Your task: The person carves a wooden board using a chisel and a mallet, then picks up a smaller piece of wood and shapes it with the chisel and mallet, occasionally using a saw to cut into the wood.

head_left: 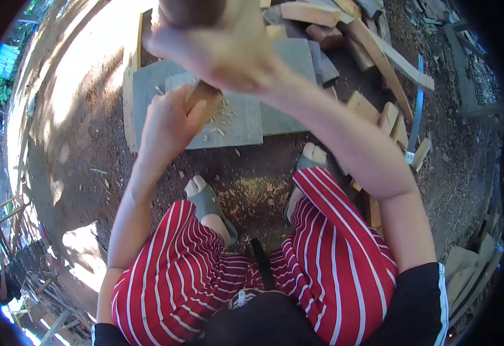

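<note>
My left hand (170,118) is closed around a brown wooden piece (205,97) over a grey board. The piece's lower end is inside my fist, and its far end is partly behind my other hand. My right hand (223,55) is raised just above it, smeared by motion, with the fingers curled. A dark brown, round-ended object (192,10) rises from that hand and is cut off by the top edge. It looks like wood, but its full shape does not show. Pale wood shavings (222,118) lie on the grey board (284,118) beneath both hands.
Curved and blocky wood offcuts (379,63) are heaped at the back right, with more wood blocks (387,118) below them. A blue strip (418,106) lies at the right. My sandalled feet (207,205) stand near the board on brown dirt with scattered chips.
</note>
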`<state>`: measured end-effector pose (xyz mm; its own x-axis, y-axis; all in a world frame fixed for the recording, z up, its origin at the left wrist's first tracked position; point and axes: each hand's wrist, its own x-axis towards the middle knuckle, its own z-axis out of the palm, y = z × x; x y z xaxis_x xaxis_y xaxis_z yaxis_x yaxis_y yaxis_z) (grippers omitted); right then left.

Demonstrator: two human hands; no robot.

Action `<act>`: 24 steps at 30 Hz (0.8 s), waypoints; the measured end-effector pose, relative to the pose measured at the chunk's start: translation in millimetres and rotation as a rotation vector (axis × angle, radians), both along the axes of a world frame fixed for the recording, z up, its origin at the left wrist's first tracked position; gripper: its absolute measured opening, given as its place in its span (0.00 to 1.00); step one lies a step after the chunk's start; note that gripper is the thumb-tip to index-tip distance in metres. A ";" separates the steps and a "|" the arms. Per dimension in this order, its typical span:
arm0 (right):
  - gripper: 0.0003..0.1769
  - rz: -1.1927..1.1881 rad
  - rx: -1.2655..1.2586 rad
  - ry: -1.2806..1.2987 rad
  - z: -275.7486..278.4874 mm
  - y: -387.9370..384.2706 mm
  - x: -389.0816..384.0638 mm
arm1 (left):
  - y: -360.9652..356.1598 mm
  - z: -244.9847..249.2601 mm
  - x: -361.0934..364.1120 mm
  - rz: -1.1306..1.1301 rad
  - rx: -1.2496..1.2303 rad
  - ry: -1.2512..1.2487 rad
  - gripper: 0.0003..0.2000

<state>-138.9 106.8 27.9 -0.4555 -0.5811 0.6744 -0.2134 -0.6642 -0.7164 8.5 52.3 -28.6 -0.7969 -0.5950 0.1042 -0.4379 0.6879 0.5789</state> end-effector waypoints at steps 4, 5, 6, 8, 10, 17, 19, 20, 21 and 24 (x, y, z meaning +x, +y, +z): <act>0.06 0.294 -0.048 -0.011 -7.4 -13.1 -12.1 | -5.3 -2.3 -0.5 -0.007 0.068 -0.124 0.11; 0.07 0.493 -0.165 0.026 -7.2 -18.9 -18.2 | -4.7 -6.3 -1.9 -0.025 0.018 -0.021 0.11; 0.08 0.471 -0.253 0.082 5.7 -13.4 -21.2 | 0.6 -9.6 -0.1 -0.043 -0.022 0.079 0.11; 0.08 0.267 -0.027 -0.008 11.7 5.3 -12.8 | 7.0 -2.1 -4.5 -0.034 0.039 -0.006 0.11; 0.07 0.094 -0.070 -0.001 9.1 -8.5 -4.7 | 0.0 6.1 -9.2 -0.022 0.060 -0.072 0.11; 0.06 0.421 -0.357 0.027 20.2 -25.3 -33.1 | 1.7 -1.1 -6.1 -0.043 0.055 -0.094 0.13; 0.08 0.070 -0.155 0.035 -19.3 -18.0 -19.7 | 2.3 5.8 -8.6 -0.037 0.075 -0.140 0.13; 0.08 0.071 -0.171 0.052 -22.8 -19.4 -27.5 | -1.4 8.1 -12.8 -0.037 0.059 -0.124 0.13; 0.07 0.120 -0.123 0.022 -14.7 -15.1 -31.5 | -4.1 8.5 -13.0 -0.046 0.086 -0.118 0.13; 0.07 0.347 -0.420 -0.064 15.3 -10.2 -32.2 | -1.0 0.2 -7.6 -0.054 0.080 -0.124 0.13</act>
<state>-171.1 96.6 43.2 -0.3330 -0.3914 0.8579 0.1046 -0.9195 -0.3789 0.9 51.3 -28.4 -0.8319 -0.5533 -0.0432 -0.4730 0.6661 0.5767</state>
